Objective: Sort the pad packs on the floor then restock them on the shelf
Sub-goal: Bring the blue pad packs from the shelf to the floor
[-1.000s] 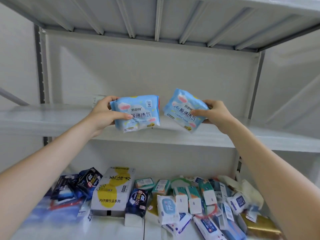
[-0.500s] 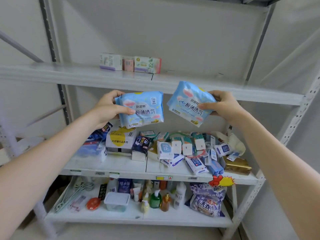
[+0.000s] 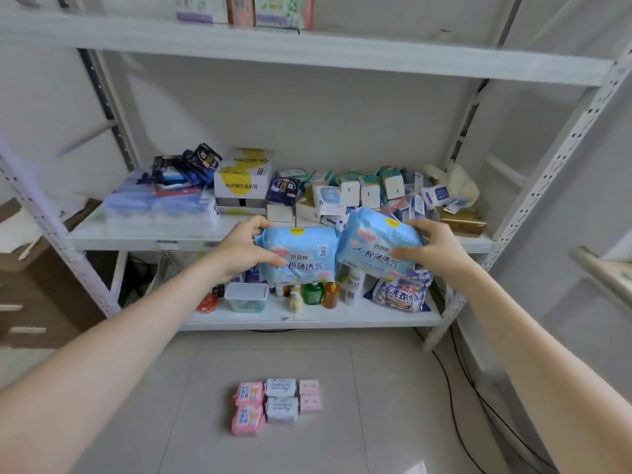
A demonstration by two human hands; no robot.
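Two light-blue plastic pad packs, one gripped by left hand, other by right hand; fingers pinching pack edges, before white metal shelf.

My left grip and right grip: bare, no gloves, rings or watch. Forearms uncovered; no sleeves in view.

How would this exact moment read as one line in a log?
left hand: holds blue pad pack | right hand: holds second blue pack | floor: six sorted packs waiting
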